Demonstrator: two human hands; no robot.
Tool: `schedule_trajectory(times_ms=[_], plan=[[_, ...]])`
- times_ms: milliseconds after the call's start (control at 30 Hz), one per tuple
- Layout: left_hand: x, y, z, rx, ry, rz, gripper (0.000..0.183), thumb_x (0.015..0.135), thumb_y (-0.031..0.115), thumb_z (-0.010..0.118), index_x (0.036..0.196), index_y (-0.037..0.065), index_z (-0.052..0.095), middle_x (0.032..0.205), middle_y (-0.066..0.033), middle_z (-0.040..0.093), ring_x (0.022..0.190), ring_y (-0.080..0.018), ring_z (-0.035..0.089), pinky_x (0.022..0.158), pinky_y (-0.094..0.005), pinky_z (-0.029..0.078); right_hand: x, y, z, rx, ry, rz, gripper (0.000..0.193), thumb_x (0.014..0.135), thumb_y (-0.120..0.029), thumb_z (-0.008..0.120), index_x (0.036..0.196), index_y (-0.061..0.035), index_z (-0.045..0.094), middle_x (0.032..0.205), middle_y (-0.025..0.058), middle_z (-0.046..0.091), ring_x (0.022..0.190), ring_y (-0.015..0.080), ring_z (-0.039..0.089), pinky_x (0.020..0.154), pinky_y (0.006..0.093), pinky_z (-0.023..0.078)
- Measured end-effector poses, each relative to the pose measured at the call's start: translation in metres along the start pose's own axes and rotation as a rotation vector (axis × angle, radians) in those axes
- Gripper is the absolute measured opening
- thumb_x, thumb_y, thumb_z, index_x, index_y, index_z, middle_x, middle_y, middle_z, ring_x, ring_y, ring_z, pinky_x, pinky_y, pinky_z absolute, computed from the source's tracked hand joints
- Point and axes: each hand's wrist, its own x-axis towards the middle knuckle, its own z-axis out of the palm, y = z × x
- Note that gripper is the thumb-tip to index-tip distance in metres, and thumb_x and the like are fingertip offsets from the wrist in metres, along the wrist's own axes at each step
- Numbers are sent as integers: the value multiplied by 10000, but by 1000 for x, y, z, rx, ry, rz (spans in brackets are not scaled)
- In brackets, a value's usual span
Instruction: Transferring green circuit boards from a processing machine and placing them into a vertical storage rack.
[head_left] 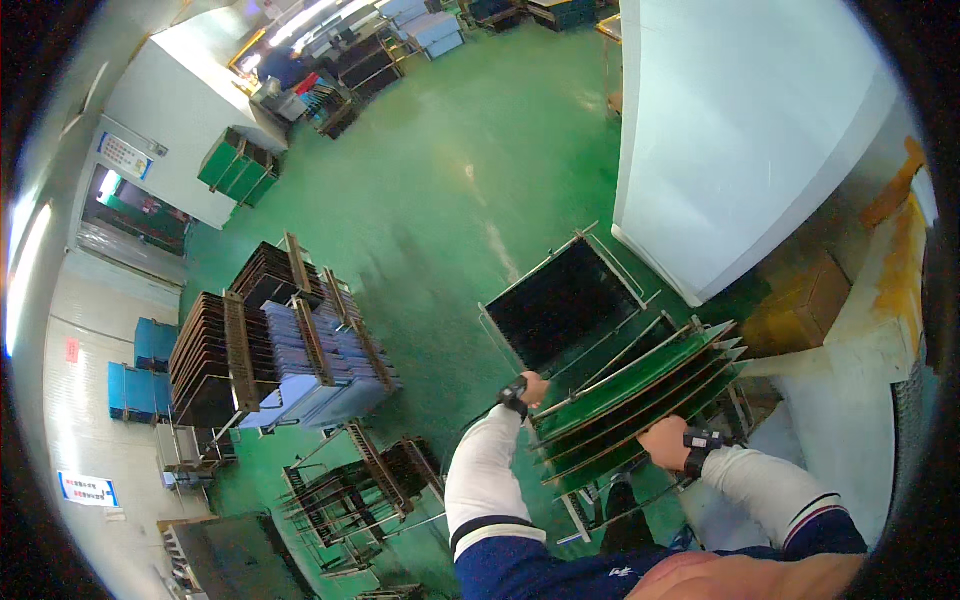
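Note:
Several green panels (pixel 620 400) with brown edges stand side by side in a metal rack (pixel 697 322) in front of me. My left hand (pixel 536 388) is closed at the rack's left end, beside the panels. What its fingers grip is hidden. My right hand (pixel 662 442) is curled against the edge of the nearest panel, and I cannot make out what lies inside its fingers. Both wrists wear black straps over white sleeves. Just beyond the panels, a dark, flat panel (pixel 565 300) sits in a wire-framed rack.
At left stand racks of dark panels (pixel 205 350) and pale blue panels (pixel 320 350), with an emptier slotted rack (pixel 365 485) nearer me. A large white cabinet (pixel 740 130) rises at right, near a cardboard box (pixel 800 305). Green floor (pixel 450 170) stretches ahead toward equipment.

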Motion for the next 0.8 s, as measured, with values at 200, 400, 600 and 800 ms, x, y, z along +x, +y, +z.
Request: schedule_trajectory(times_ms=[200,400,600,800], plan=[[-137,-2,-18,-417,620,-60,286,823,253,577,696,1,625,574,-88,610,485,-159,586,449,-292,457,0,8,-5,-19,-124,-93,107,712,-148,613,813,-119,635,730,85,650,690,289,659,580,455,506],[-213,-94,74,-775,854,-208,336,852,284,555,706,0,658,567,-97,627,491,-196,601,488,-338,469,-20,-4,-70,-13,28,-113,90,679,-156,627,760,-125,647,724,73,646,701,278,655,623,434,494],[-223,-176,222,-1271,304,-395,230,898,298,570,886,69,595,751,-95,616,611,-232,607,484,-327,487,-77,-22,-168,44,164,-153,90,651,-156,609,722,-101,621,688,98,629,686,300,641,593,443,489],[-200,-125,319,-1155,-248,-469,270,948,327,361,803,119,451,742,-65,486,606,-214,428,520,-347,322,-161,-20,-207,298,346,-1,110,664,-137,614,758,-96,657,720,122,645,718,340,636,621,430,499]])
